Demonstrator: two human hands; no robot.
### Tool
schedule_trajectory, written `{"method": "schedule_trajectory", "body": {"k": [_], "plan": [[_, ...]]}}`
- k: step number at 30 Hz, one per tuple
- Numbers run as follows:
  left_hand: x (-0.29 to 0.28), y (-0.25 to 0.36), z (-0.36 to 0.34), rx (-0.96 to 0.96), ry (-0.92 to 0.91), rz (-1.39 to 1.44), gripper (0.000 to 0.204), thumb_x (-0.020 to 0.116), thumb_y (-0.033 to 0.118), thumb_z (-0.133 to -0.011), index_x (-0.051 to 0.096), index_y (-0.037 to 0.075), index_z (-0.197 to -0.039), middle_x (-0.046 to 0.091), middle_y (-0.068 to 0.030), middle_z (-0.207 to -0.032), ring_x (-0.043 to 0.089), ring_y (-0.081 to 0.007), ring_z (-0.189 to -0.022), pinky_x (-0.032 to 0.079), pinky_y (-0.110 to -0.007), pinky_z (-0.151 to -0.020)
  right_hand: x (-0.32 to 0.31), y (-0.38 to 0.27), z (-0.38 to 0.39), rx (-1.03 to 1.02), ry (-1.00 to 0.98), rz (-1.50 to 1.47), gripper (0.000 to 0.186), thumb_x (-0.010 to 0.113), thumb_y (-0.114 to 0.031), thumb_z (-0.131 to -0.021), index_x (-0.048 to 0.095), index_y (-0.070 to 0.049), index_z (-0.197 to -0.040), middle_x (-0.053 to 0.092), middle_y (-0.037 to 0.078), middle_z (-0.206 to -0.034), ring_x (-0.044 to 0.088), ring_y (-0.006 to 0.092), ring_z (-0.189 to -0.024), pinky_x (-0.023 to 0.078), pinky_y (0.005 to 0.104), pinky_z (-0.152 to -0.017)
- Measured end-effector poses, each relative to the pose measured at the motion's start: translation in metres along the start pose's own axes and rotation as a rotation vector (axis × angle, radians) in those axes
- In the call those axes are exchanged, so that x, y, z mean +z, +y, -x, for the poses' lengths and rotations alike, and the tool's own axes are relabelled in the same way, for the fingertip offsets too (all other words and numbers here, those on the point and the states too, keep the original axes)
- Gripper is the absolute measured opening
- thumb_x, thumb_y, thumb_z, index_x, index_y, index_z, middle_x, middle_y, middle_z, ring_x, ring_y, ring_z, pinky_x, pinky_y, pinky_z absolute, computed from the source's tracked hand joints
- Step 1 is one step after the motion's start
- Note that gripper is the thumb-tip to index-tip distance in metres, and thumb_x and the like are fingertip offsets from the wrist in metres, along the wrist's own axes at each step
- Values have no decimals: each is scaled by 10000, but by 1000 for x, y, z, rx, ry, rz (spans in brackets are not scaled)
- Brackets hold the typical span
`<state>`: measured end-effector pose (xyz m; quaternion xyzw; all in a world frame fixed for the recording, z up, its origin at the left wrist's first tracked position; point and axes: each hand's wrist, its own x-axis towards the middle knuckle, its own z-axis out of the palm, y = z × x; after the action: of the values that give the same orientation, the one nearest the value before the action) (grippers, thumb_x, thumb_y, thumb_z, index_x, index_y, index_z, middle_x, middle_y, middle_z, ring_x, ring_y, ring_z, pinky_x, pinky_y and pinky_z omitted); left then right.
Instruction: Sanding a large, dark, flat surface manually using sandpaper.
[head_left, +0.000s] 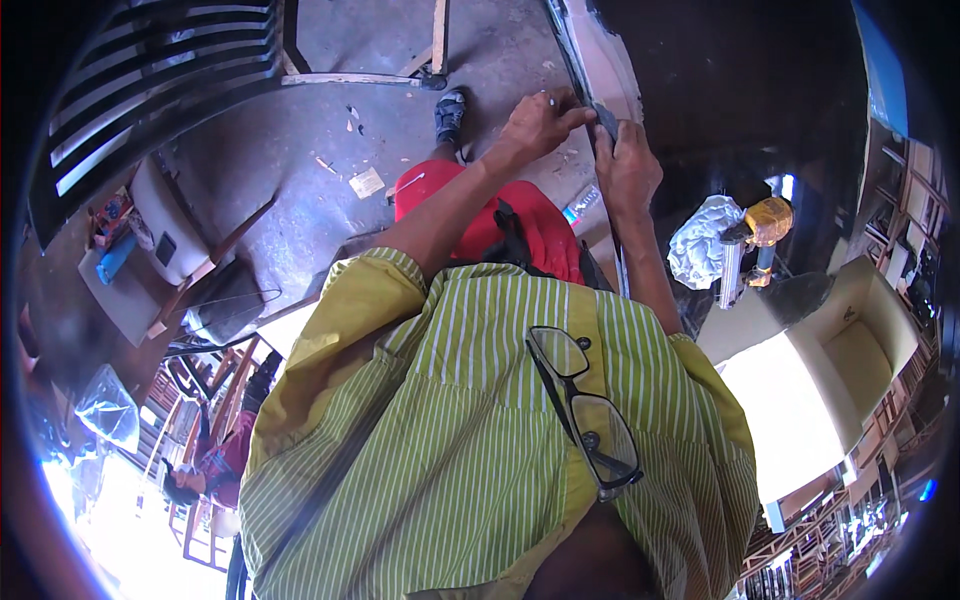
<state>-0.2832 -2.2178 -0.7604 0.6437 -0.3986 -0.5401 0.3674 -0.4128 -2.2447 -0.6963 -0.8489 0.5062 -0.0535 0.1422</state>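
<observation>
Both my hands work at the long edge of a dark panel (740, 100), where a pale pinkish strip (608, 55) runs along its side. Between the fingertips is a small dark grey piece of material (606, 121); its exact kind I cannot make out. My right hand (628, 170) is closed, thumb and fingers pinching that piece. From the left, my left hand (542, 125) reaches across with fingers curled and its fingertips pressed together at the piece's near side. A small pale spot shows on one left finger.
A yellow-orange power tool (768, 220) lies on the dark panel beside crumpled whitish plastic (703, 242). On the floor are a plastic bottle (582, 205) and scraps (366, 183). A black slatted frame (165, 85) and wooden frame (350, 79) stand ahead. Another person (215, 465) is behind, left.
</observation>
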Motion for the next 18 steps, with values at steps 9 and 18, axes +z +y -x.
{"method": "schedule_trajectory", "body": {"k": [9,18], "plan": [[-17,5,-16,-198,44,-116,417,610,473,-683,627,75,-804,617,-112,-726,599,-262,-704,456,-346,-655,13,-12,-18,-23,70,24,163,536,-167,-794,504,-13,-836,543,155,-788,575,320,-681,469,373,-555],[-64,8,-51,-249,168,-189,403,638,465,-659,636,95,-819,625,-92,-730,606,-217,-693,460,-337,-646,36,-34,-75,-182,145,73,150,558,-129,-736,499,-45,-844,523,128,-781,570,305,-657,464,369,-554]]}}
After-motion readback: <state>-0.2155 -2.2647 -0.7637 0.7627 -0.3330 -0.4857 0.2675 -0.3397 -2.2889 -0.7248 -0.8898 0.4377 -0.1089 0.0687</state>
